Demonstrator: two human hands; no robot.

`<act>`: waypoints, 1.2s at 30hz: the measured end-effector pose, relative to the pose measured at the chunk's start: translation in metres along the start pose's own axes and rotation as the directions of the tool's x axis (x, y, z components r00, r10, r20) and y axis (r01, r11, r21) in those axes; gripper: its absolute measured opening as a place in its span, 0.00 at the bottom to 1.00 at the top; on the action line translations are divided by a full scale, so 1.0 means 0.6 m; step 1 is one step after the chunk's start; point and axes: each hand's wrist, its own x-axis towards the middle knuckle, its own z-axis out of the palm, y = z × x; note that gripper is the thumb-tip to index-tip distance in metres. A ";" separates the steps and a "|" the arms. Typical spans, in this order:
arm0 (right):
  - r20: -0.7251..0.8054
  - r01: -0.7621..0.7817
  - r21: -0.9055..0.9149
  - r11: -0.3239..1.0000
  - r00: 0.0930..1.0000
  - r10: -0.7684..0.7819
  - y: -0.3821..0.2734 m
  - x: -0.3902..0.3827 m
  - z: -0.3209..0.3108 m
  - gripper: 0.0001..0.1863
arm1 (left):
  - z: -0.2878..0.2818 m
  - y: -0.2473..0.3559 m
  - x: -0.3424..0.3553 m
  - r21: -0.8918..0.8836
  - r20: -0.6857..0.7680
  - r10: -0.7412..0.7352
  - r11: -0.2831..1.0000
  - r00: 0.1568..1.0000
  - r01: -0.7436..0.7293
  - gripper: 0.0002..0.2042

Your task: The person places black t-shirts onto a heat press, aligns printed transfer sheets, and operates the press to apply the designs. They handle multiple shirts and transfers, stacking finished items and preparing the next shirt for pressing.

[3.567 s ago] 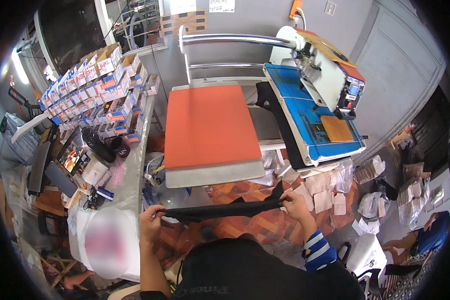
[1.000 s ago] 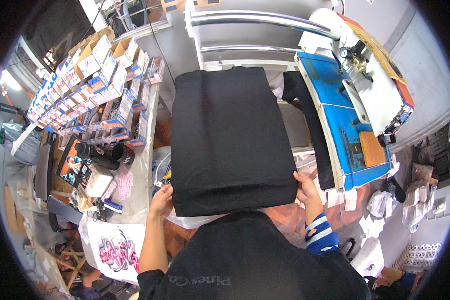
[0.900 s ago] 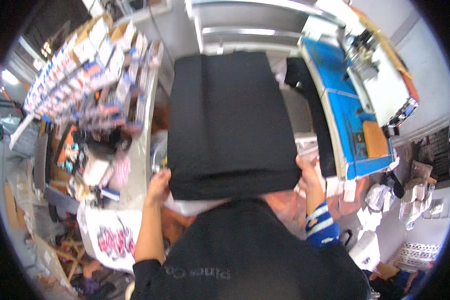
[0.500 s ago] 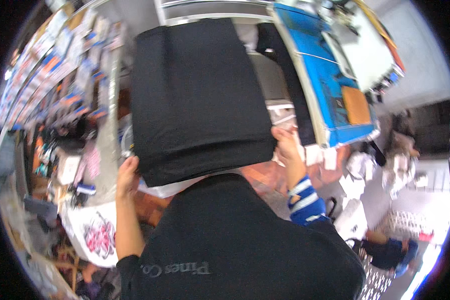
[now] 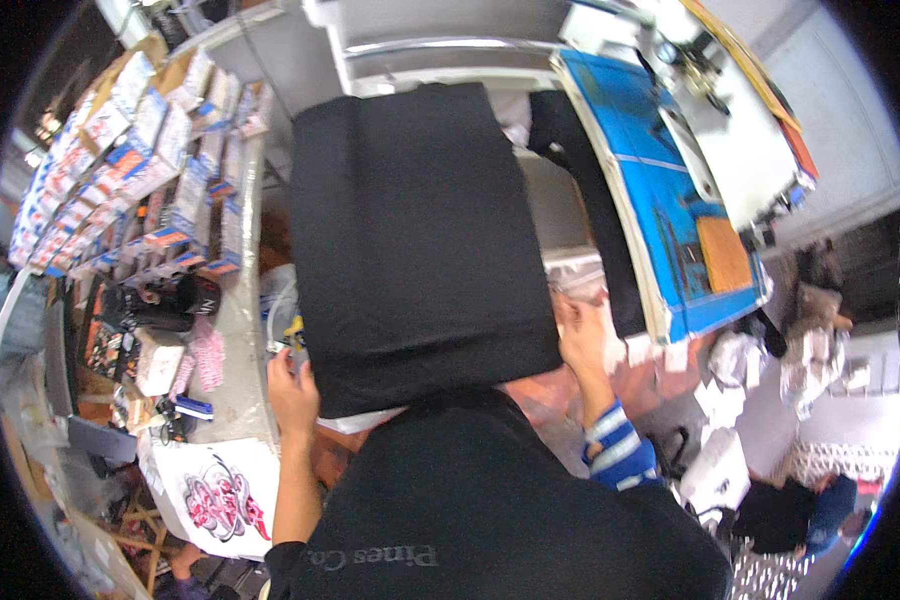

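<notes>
A large black cloth (image 5: 420,240), which looks like a garment, lies spread nearly flat in front of me on a board. A fold runs across its near part. At its near left corner is my left hand (image 5: 295,395), with thumb and fingers apart beside the cloth's edge. My right hand (image 5: 583,340) is at the near right edge, its fingers bent and closed on the border of the cloth; the fingertips are partly hidden. A second black strip of fabric (image 5: 595,200) extends along the right, beyond a grey gap.
On the right is a blue-screened frame (image 5: 620,140) with a brown block (image 5: 722,254) on it. Several stacked boxes (image 5: 150,150) stand at left, above a dark container (image 5: 160,300). A white sheet with a red print (image 5: 220,500) is lower left. Another person (image 5: 795,512) is at lower right.
The cloth and surroundings sit lower and slightly further right in view. My left thumb and fingers look more apart at the cloth's corner. My right hand stays at its right edge.
</notes>
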 end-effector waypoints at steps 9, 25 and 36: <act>0.604 0.873 0.033 0.487 0.371 -0.706 -0.172 -0.090 -0.050 0.36 | 0.023 0.091 -0.060 -0.090 0.596 0.682 0.581 0.423 -0.809 0.35; -0.126 0.228 0.365 0.903 0.973 -0.194 -0.304 0.516 0.093 0.12 | 0.071 0.089 0.535 -0.433 -0.136 0.125 0.885 0.983 -0.172 0.12; 0.445 -0.419 0.753 0.507 0.892 0.077 -0.279 0.680 0.255 0.23 | 0.314 -0.105 0.692 -0.692 0.365 -0.286 0.553 0.886 0.464 0.22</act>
